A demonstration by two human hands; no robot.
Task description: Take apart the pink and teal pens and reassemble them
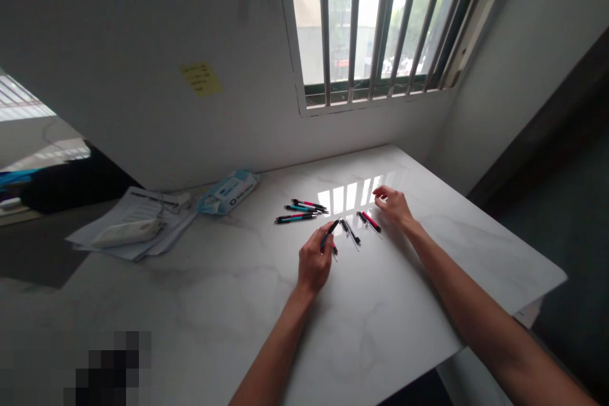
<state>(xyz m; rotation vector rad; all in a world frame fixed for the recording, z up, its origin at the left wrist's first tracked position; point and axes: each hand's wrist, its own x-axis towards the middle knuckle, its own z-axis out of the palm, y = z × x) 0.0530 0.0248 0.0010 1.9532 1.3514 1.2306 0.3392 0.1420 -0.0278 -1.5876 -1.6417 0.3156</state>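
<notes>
My left hand (314,261) is closed around a dark pen with a blue part (329,236), held slantwise with its tip pointing up and away. Beneath and beside these fingers lies a red and black pen piece (335,247), partly covered by the hand. Just to the right, a black pen barrel (353,232) and thin pen parts rest on the table. My right hand (394,204) hovers near a red pen barrel (372,221), its fingers loosely curved and apart, with nothing visible in them. Small black parts (362,217) lie beside the red barrel.
Several pens (297,218) lie in a group left of centre on the marbled white table (214,317). Farther left are a wet wipes packet (229,193) and papers (143,203) with a white object (127,232) on top. A barred window (375,32) is ahead.
</notes>
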